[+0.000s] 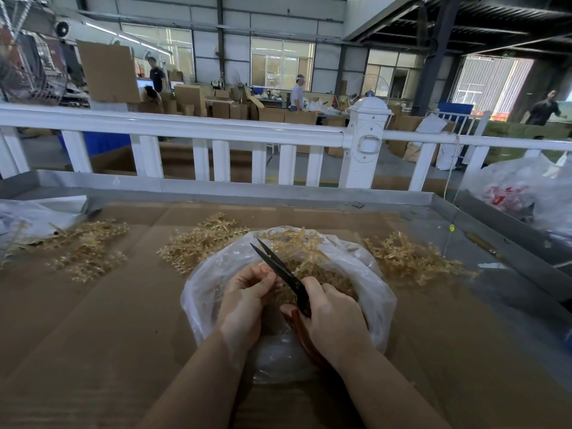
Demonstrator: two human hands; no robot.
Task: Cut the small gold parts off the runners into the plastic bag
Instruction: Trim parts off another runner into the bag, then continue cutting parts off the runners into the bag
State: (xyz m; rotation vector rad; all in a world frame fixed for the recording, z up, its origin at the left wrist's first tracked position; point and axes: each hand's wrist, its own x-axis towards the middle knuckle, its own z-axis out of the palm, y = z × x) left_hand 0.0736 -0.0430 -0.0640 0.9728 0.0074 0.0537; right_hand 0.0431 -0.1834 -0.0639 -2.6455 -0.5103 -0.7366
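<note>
The person's left hand (247,292) pinched a gold runner (280,294) over the open mouth of the clear plastic bag (365,267), its fingers (263,281) curled round the sprig close to the blades. The right hand (332,317) gripped the red handles of the black scissors (278,267), blades parted and pointing away from the body. Cut gold parts (328,280) lay heaped inside the bag, and uncut runners sat in piles on the cardboard-covered counter (123,305): one to the left (83,249), one just behind the bag (198,246), one to the right (405,258).

The runners looked light, thin and springy, probably brittle plastic that snips cleanly and may flick small pieces away (hence working low over the bag). The best hold would be on the central stem, near the cut, so the branch cannot twist. The bag film was soft and slack, likely to slump if nudged.

As for writing, a second white bag (520,193) at the far right carried red printing, too crumpled and blurred to read; no brand showed on the scissors.
</note>
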